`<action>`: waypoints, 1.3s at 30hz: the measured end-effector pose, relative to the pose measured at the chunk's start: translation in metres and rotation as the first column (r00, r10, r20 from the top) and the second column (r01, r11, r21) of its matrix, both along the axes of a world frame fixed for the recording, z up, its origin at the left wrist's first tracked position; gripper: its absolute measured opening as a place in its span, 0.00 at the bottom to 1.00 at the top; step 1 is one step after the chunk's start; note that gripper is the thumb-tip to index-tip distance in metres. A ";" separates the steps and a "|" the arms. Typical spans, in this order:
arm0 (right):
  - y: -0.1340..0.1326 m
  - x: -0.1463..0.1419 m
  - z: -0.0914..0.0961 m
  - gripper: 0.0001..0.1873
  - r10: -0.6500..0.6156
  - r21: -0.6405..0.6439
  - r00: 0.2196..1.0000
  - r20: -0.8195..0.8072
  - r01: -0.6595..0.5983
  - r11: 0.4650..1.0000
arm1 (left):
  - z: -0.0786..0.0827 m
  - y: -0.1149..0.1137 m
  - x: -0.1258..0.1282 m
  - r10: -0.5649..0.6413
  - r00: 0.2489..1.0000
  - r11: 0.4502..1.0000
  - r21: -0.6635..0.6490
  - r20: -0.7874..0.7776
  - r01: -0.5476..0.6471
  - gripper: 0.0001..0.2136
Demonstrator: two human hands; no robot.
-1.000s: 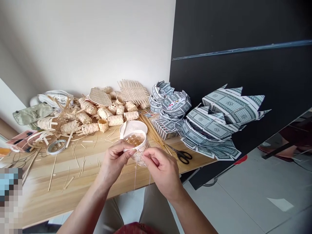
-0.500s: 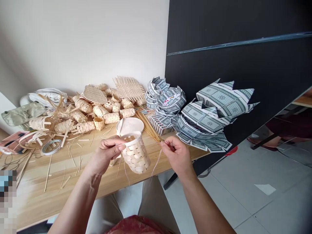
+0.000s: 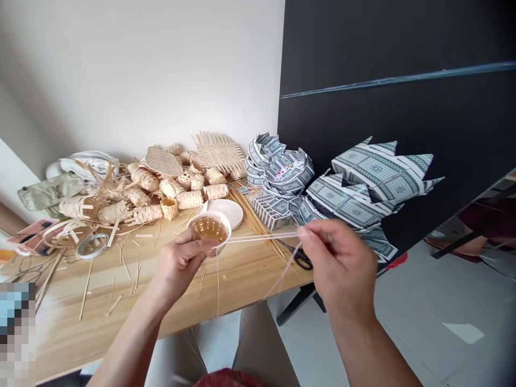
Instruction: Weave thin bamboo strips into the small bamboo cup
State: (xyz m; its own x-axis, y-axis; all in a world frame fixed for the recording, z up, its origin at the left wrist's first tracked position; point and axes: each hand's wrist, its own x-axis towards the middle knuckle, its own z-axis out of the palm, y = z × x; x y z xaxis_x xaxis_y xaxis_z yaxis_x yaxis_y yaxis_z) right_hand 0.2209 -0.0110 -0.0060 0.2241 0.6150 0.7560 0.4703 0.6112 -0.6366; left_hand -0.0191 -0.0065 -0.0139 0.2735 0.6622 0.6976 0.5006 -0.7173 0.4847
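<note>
My left hand (image 3: 181,266) grips a small woven basket (image 3: 210,228) by its rim, the opening tipped toward me so the slatted inside shows. From that rim a pale thread (image 3: 262,236) runs taut in two strands to my right hand (image 3: 342,263), whose thumb and forefinger are pinched on it. A loose end hangs straight down below the basket, and another trails from my right fingers. Whether a needle is in the pinch is hidden. Behind the basket lies a round white lid (image 3: 229,210).
Many small woven pieces (image 3: 189,200) are heaped at the back left. Folded playing-card baskets (image 3: 346,199) stand along the right edge. Thin sticks (image 3: 253,217), black-handled scissors (image 3: 302,260) and a tape roll (image 3: 92,245) lie on the wooden table (image 3: 161,306).
My right hand has drawn away to the right and toward me, pulling the thread taut. The basket has turned from its side to show its opening. The scissors have come into sight.
</note>
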 end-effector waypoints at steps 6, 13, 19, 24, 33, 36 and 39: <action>-0.025 -0.012 -0.014 0.07 0.009 0.200 0.960 0.279 -0.068 0.978 | -0.003 0.005 -0.002 0.288 0.958 0.930 0.237 -0.004 -0.279 0.08; -0.003 -0.018 -0.058 0.12 0.474 -0.540 0.868 -0.148 -0.472 0.696 | 0.004 0.011 -0.011 0.297 0.933 0.906 0.248 0.205 -0.343 0.09; -0.004 -0.060 -0.067 0.26 0.300 -0.442 0.489 -0.819 -0.871 0.214 | 0.013 0.007 -0.004 0.251 0.942 0.914 0.267 0.223 -0.307 0.10; -0.014 -0.088 -0.068 0.22 0.304 -0.199 0.163 -0.939 -0.976 -0.092 | 0.020 0.002 0.000 0.288 0.942 0.887 0.321 0.175 -0.331 0.09; -0.026 -0.076 -0.066 0.20 0.341 -0.079 0.014 -0.940 -0.981 -0.177 | 0.013 0.004 -0.007 0.311 0.933 0.872 0.337 0.181 -0.356 0.11; -0.026 -0.084 -0.069 0.18 0.305 0.033 -0.111 -0.946 -0.968 -0.251 | 0.014 0.004 -0.001 0.287 0.942 0.873 0.358 0.172 -0.331 0.10; -0.029 -0.092 -0.071 0.20 0.312 0.097 -0.209 -0.927 -0.936 -0.339 | 0.016 0.003 0.003 0.292 0.943 0.869 0.368 0.156 -0.330 0.09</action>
